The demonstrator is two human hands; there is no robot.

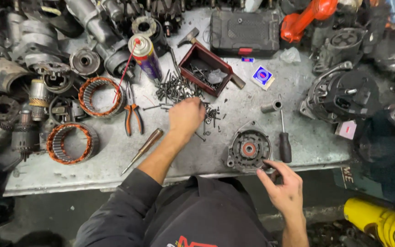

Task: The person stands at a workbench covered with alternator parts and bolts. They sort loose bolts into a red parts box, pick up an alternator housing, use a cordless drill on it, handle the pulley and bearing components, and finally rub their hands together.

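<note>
My left hand [186, 116] reaches over a scattered pile of dark screws and bolts [177, 89] on the metal bench, its fingers curled among them; whether it holds one I cannot tell. My right hand [284, 187] grips the near rim of a round grey alternator end housing [248, 150] with a red bearing in its centre, at the bench's front edge. A black-handled socket driver [283, 137] lies just right of the housing. A red tray [205, 68] with more screws sits beyond the pile.
Two copper-wound stators [99, 97] [72, 142], orange-handled pliers [132, 114] and a brown-handled screwdriver [143, 148] lie left. A spray can [145, 56], a black case [244, 33], an alternator [341, 96] and many motor parts crowd the bench's back and sides.
</note>
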